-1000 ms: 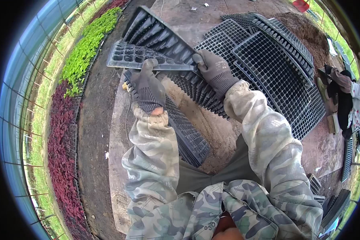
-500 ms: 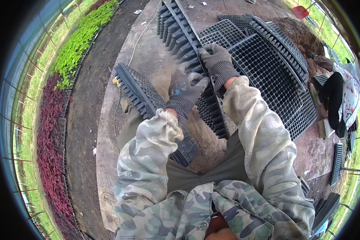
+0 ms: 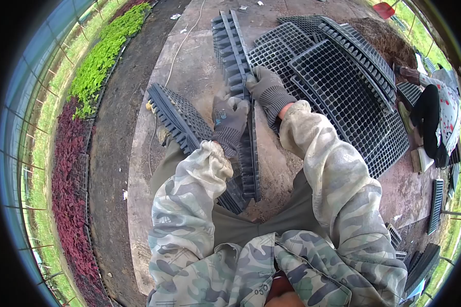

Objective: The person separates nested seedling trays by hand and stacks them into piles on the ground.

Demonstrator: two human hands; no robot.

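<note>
In front of me a black plastic seedling tray [image 3: 230, 48] stands on edge, its cell bottoms turned to the left. My right hand [image 3: 268, 91], in a grey knit glove, is closed on its rim from the right side. My left hand [image 3: 230, 118], gloved the same way, has its fingers curled against the tray's cell side; the fingertips are partly hidden. The tray's rims look doubled at the top, but I cannot tell whether a second tray is nested in it. Beside my left forearm, more black trays [image 3: 182, 115] lean together, cell bottoms up.
A large pile of seedling trays [image 3: 343, 92] spreads to my right, with dark soil [image 3: 381, 41] behind it. A co-worker [image 3: 435, 117] crouches at the far right. Along the left grow green seedlings [image 3: 105, 59] and dark red plants [image 3: 71, 204]. A thin cord [image 3: 182, 43] crosses the floor.
The held tray has swung from a slant to nearly upright in view, its lower end moving left and nearer me. Both hands have shifted slightly left with it.
</note>
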